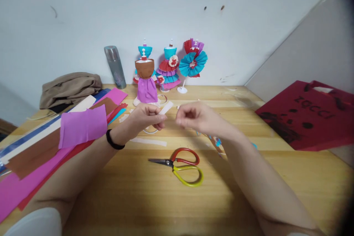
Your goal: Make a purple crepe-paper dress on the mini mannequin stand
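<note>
My left hand (151, 115), with a black band on the wrist, pinches a short white strip (166, 108) between thumb and fingers; the strip points up and right. A little to its right, my right hand (192, 116) is closed in a pinch. A tiny white bit shows at its fingertips, too small to name. Below the left hand, a longer white strip (149, 141) lies flat on the table. Nearer to me lie scissors (177, 164) with one red and one yellow handle, blades pointing left. Behind the hands stands a small dress form (145, 81) in brown and purple paper.
More decorated dress forms (169, 66) and a blue paper flower (193, 64) stand by the wall. At left are coloured paper sheets (83, 125), a brown cloth (72, 86) and a flask (115, 67). A red paper bag (306, 118) leans at right. Paper scraps (215, 142) lie beneath my right arm.
</note>
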The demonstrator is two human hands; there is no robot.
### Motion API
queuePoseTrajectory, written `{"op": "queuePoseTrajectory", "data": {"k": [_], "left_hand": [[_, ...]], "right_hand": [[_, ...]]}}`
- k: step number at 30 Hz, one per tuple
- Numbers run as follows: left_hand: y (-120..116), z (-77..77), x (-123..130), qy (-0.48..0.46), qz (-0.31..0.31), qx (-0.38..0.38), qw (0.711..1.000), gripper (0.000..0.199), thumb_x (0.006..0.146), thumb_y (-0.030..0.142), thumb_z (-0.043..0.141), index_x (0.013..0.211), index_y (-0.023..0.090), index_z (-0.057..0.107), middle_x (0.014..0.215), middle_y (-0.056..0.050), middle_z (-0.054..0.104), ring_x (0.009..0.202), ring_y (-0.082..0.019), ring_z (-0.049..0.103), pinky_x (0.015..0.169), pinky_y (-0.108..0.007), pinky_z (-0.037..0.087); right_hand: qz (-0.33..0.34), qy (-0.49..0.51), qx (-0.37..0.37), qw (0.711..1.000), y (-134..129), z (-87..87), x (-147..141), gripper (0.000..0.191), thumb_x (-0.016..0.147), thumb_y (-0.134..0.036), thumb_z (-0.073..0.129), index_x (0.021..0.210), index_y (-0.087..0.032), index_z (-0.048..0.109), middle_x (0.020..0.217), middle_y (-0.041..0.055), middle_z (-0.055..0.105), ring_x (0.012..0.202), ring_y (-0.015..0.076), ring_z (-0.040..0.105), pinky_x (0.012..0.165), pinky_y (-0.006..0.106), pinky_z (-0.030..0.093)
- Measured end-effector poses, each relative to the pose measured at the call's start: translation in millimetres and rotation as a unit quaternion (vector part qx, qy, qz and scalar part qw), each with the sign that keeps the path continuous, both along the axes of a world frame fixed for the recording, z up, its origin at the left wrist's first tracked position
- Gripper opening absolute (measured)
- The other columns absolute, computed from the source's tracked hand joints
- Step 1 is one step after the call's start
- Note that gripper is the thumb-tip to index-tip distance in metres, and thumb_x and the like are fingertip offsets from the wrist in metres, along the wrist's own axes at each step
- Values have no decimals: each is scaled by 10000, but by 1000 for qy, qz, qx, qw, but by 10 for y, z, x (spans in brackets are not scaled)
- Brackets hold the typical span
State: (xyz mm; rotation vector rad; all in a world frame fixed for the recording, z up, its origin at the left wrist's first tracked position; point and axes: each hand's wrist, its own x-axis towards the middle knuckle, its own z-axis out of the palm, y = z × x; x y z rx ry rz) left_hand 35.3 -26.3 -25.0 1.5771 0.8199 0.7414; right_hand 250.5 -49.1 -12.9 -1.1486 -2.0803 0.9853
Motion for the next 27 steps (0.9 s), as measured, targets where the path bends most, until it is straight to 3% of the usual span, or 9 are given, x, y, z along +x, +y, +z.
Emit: {"op": "queuePoseTrajectory", "data": {"k": [2, 4, 6, 8, 11, 16, 20, 24, 27], "left_hand": [[24, -5, -18, -8, 6, 1, 1000, 256, 775, 308, 745, 615, 121, 674, 600, -29, 688, 546, -79, 600, 546, -179, 464], [44, -7, -29, -11, 17, -1, 1000, 264, 775, 306, 745, 603, 122, 667, 588, -26, 681, 535, -72, 587, 542, -175, 462], [60, -3, -33, -13, 26, -6, 1000, 277, 769, 313, 751, 590, 124, 657, 575, -26, 676, 520, -69, 577, 530, -174, 454], [70, 5, -32, -14, 32, -12, 999, 281, 758, 320, 758, 586, 125, 651, 563, -24, 669, 502, -69, 567, 515, -177, 446], [84, 12, -34, -18, 35, -17, 999, 287, 741, 324, 765, 574, 128, 638, 546, -18, 657, 480, -65, 551, 506, -180, 442], [141, -13, -71, -10, 41, -6, 999, 275, 738, 322, 763, 582, 130, 643, 553, -19, 662, 480, -65, 549, 505, -181, 443], [183, -2, -105, -3, 64, -6, 998, 249, 751, 292, 742, 592, 129, 641, 545, -18, 657, 476, -69, 558, 483, -175, 433], [197, 38, -130, -2, 78, 6, 997, 246, 764, 271, 727, 588, 124, 640, 536, -14, 641, 466, -60, 537, 472, -170, 422], [200, 52, -141, 2, 76, 7, 997, 250, 770, 283, 726, 597, 124, 642, 542, -18, 641, 474, -65, 545, 473, -173, 419]], "right_hand": [[108, -200, -27, 973, -133, -12, -62, 82, 783, -249, 671, 753, -172, 666, 643, 5, 642, 581, 131, 560, 562, 252, 379], [167, -365, -22, 916, -297, -88, -163, 182, 744, -212, 720, 922, -169, 719, 809, 65, 716, 709, 203, 643, 591, 279, 395], [179, -424, 15, 888, -455, -207, -243, 439, 745, -126, 666, 1184, -128, 660, 1028, 153, 717, 871, 274, 679, 638, 311, 442], [174, -416, 32, 892, -574, -327, -261, 596, 767, -89, 613, 1359, -104, 548, 1204, 198, 658, 1032, 304, 662, 750, 342, 487], [157, -378, 32, 912, -652, -448, -193, 596, 787, -37, 532, 1377, -125, 514, 1225, 179, 638, 1060, 274, 654, 838, 341, 489], [119, -276, 21, 954, -600, -513, -40, 385, 747, -74, 524, 1115, -167, 586, 952, 80, 661, 786, 182, 619, 679, 275, 444], [85, -92, -85, 989, -508, -589, 115, 180, 829, -191, 571, 1008, -194, 551, 827, 17, 587, 704, 137, 543, 635, 255, 432], [49, 206, -254, 944, -412, -693, 254, 426, 856, -461, 682, 1153, -238, 474, 900, 30, 622, 615, 110, 535, 523, 235, 392], [44, 318, -258, 911, -347, -756, 269, 688, 754, -525, 794, 1294, -258, 462, 931, 47, 663, 576, 88, 487, 531, 243, 330]]}}
